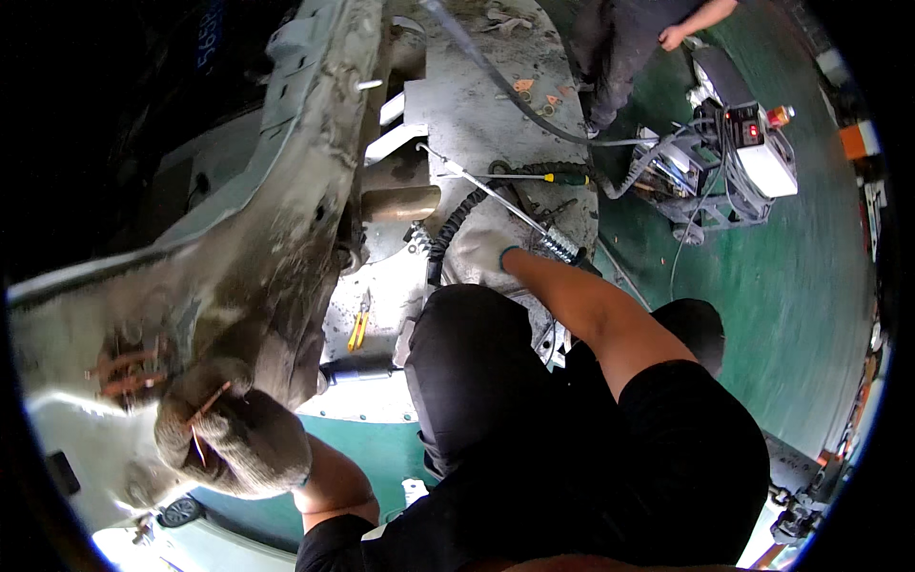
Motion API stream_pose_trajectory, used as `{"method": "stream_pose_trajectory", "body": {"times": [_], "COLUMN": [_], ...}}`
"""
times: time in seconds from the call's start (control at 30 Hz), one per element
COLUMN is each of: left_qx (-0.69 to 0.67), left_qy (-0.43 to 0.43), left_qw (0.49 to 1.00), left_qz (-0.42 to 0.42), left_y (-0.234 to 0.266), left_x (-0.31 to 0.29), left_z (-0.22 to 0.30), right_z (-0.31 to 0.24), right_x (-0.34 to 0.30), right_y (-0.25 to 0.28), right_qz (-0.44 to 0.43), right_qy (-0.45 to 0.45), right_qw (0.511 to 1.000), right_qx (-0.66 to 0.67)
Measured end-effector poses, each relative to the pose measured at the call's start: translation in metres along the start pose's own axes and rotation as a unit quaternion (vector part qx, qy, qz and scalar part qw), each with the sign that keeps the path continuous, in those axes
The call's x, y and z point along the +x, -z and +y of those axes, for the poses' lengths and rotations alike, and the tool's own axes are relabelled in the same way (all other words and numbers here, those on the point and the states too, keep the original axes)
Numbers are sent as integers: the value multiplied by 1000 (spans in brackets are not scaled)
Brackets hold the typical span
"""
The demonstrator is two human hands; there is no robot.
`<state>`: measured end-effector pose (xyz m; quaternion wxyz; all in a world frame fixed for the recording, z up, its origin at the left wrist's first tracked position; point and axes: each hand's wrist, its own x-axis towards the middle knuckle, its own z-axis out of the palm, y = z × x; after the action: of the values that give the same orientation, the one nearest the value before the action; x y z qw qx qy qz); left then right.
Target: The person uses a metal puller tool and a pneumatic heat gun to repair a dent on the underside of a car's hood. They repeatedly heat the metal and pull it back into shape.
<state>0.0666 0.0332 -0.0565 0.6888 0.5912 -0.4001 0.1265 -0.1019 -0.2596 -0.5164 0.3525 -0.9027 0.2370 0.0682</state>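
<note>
My left hand [233,434], in a dirty knit glove, is closed beside a worn, bare metal vehicle body panel [257,238]. A thin copper-coloured strip [209,404] pokes out between its fingers. Farther right, my right hand [479,250] is gloved too and sits low over the metal platform, next to a black ribbed hose [453,227]. Its fingers are blurred and partly out of sight, so any grip is unclear. Just beyond it lie a long metal rod with a hook and spring [496,198] and a screwdriver with a yellow and black handle [562,178].
Yellow-handled pliers [359,322] lie on the platform [477,114] near my knee. Reddish strips [129,372] show on the panel left of my left hand. A wheeled machine [734,157] with cables stands at right on the green floor. Another person [620,48] stands at the far side.
</note>
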Motion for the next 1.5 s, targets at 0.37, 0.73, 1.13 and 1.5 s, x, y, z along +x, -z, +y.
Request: {"method": "stream_pose_trajectory", "body": {"times": [0.37, 0.73, 1.13, 1.5], "left_qx": [312, 235, 271, 272], "left_qy": [-61, -57, -63, -61], "left_qw": [941, 954, 940, 939], "left_qz": [119, 175, 198, 202], "left_y": [19, 25, 20, 26], "left_x": [-10, -15, -15, -20], "left_z": [-1, -3, -1, -8], "right_z": [73, 45, 105, 60], "right_x": [-74, 97, 108, 97], "right_y": [78, 199, 158, 156], "right_qz": [-21, 25, 34, 61], "right_qy": [-293, -222, -118, -34], "right_qw": [949, 963, 950, 959], "right_qx": [-116, -149, -288, -275]}}
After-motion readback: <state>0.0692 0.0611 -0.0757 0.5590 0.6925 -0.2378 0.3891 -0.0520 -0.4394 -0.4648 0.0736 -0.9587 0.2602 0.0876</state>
